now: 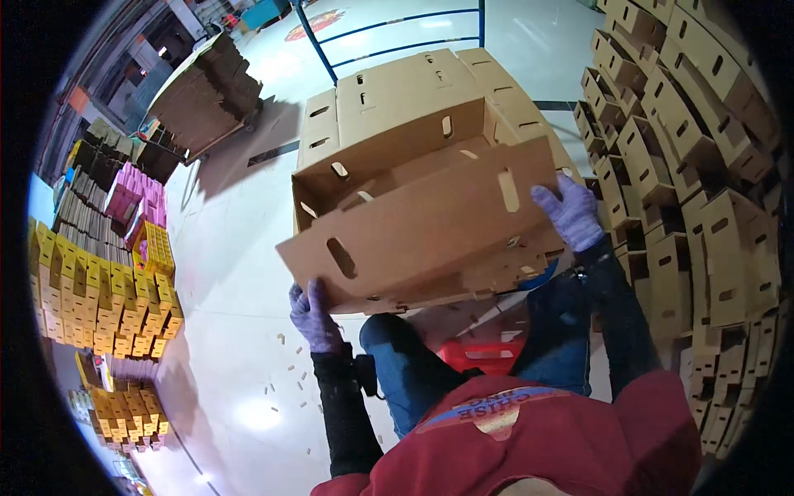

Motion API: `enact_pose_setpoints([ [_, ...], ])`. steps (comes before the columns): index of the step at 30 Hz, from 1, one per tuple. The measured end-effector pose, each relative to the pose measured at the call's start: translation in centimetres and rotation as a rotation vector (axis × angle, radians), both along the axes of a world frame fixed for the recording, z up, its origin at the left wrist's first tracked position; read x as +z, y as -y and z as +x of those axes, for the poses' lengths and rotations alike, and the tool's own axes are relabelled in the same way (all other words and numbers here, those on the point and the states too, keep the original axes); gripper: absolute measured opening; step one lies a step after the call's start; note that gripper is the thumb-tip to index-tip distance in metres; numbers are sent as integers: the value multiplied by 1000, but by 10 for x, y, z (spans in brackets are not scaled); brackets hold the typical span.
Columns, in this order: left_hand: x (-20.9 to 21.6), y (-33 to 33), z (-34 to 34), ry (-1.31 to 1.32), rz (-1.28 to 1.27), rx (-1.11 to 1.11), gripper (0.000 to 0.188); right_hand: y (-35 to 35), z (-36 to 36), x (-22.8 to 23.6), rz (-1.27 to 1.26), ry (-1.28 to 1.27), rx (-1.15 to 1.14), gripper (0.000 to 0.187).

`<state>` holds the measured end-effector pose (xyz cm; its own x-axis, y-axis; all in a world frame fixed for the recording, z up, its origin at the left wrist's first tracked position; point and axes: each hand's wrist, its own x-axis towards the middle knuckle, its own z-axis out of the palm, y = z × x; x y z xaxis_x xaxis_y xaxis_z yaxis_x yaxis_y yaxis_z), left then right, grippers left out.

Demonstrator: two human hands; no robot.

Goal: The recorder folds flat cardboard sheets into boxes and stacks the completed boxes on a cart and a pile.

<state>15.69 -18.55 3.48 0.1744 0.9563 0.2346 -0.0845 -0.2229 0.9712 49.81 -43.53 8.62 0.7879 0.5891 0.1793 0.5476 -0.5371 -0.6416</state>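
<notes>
A half-folded brown cardboard box with oval hand slots lies in front of me on a stack of flat cardboard sheets. Its long near panel slants across the opening; whether it joins the box along the lower edge is hidden. At the panel's left end, my left hand, in a pale purple glove, grips the corner with the thumb on top. My right hand, gloved alike, is closed around the right end of the same panel. Cut tabs stick out along the panel's near edge.
Past the stack rises a blue metal rail. Finished brown boxes are piled high on the right. Yellow boxes and a cart of cardboard stand left. A red stool shows between my legs; cardboard scraps litter the floor.
</notes>
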Motion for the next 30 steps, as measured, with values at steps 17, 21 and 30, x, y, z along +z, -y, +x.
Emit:
enact_pose_setpoints([
  [17, 77, 27, 56, -1241, 903, -419, 91, -12, -42, -27, 622, 58, -127, 71],
  [21, 73, 20, 57, -1212, 919, -498, 86, -12, -21, -13, 1170, 21, -277, 62],
  [30, 70, 20, 56, -1406, 527, -989, 69, -71, -2, -6, -510, 268, 985, 29],
])
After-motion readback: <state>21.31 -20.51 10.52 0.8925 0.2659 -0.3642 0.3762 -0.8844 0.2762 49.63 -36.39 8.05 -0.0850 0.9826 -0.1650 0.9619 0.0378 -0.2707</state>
